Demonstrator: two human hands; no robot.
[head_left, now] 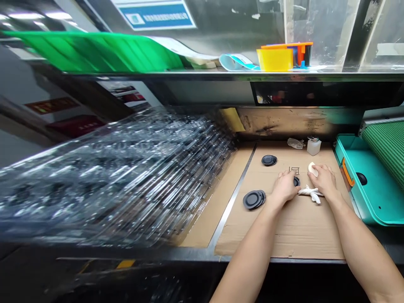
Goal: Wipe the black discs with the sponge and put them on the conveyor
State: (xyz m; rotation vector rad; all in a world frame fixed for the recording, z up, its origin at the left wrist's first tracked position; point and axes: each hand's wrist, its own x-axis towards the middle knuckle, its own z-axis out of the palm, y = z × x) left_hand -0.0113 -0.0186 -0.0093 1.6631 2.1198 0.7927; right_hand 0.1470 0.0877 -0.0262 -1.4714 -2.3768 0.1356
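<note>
Over the cardboard sheet (303,235), my left hand (285,185) has its fingers curled round a small black disc (296,181), most of it hidden by the hand. My right hand (323,179) grips a small white rounded pad (312,169) between thumb and fingers; its exact kind cannot be made out. Just below and between the hands lies a crumpled white cloth (311,193). A fanned stack of black discs (253,200) rests to the left of my left hand, and a smaller stack (268,160) sits farther back.
Stacked clear plastic trays (120,176) fill the left side, blurred. At the back stand a small bottle (313,145) and a crumpled clear bag (296,143). A teal bin (375,202) holding a black disc (361,179) is at right, beside a green conveyor belt (386,141). A shelf (227,76) runs above.
</note>
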